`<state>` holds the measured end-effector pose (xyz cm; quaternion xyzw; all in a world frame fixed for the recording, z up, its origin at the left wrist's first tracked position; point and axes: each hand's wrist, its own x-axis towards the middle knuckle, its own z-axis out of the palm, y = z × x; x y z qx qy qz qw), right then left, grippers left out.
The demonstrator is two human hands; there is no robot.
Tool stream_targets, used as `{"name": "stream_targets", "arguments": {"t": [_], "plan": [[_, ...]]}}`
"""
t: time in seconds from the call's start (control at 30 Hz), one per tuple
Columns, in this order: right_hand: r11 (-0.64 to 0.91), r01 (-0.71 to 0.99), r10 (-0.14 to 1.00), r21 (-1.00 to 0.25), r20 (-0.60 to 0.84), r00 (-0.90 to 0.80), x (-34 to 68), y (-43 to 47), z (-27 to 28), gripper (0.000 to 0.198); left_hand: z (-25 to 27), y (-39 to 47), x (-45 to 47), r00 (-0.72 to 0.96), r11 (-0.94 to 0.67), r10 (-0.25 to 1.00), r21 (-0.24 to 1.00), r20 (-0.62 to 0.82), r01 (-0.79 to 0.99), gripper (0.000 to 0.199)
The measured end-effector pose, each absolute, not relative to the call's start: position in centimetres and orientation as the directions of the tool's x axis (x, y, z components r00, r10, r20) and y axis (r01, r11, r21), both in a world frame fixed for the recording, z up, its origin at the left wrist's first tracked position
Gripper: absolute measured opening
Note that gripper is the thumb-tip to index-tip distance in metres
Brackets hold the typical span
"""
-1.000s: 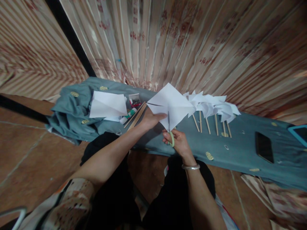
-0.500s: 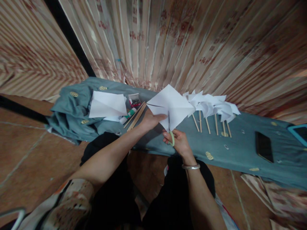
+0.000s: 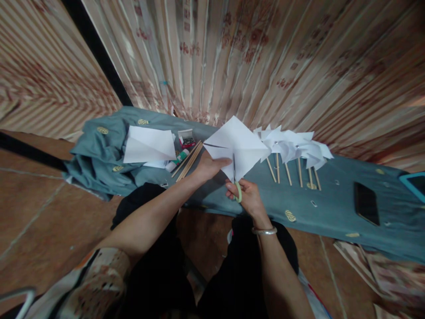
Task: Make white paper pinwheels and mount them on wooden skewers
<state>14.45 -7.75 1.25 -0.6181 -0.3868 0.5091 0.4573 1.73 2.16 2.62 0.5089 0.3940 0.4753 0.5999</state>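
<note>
A square sheet of white paper (image 3: 244, 144) is held up with one corner toward me, and a slit runs in from its left corner. My left hand (image 3: 212, 167) grips it at the lower left, thumb on top and the other fingers hidden underneath. My right hand (image 3: 247, 195) is closed round the pale green handles of a pair of scissors (image 3: 238, 192). Their blades lie at the near corner, pointing toward the middle of the sheet. Just right of the paper, several white paper pinwheels (image 3: 297, 145) on wooden sticks lie overlapping.
On the green cloth (image 3: 265, 204), a stack of white paper (image 3: 149, 145) lies left. Beside it are a small red box (image 3: 187, 141), a green-and-white tube (image 3: 177, 160) and several wooden sticks (image 3: 191, 165). A black phone (image 3: 365, 203) and a blue-edged device (image 3: 415, 184) lie right. A pleated curtain (image 3: 212, 57) hangs behind.
</note>
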Motion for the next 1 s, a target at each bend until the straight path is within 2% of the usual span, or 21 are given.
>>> {"name": "stream_targets", "arguments": {"t": [0.17,0.4,0.53,1.0], "plan": [[-0.295,0.012,0.938,-0.955,-0.287,0.194,14.48,-7.78,1.23,0.05,2.34,2.16,1.97,0.228,0.045,0.974,0.982,-0.002,-0.185,0.031],[-0.272,0.022,0.945,-0.962,-0.263,0.193,14.52,-7.73,0.84,0.052,2.32,2.18,1.87,0.227,-0.016,0.972,0.981,0.06,-0.192,0.037],[-0.262,0.039,0.95,-0.964,-0.25,0.188,14.6,-7.74,0.68,0.05,2.36,2.14,1.82,0.254,-0.019,0.965,0.979,0.072,-0.205,0.034],[-0.257,0.054,0.949,-0.965,-0.241,0.201,14.36,-7.73,0.97,0.047,2.57,2.01,1.82,0.247,0.003,0.968,0.98,0.048,-0.199,0.031]]}}
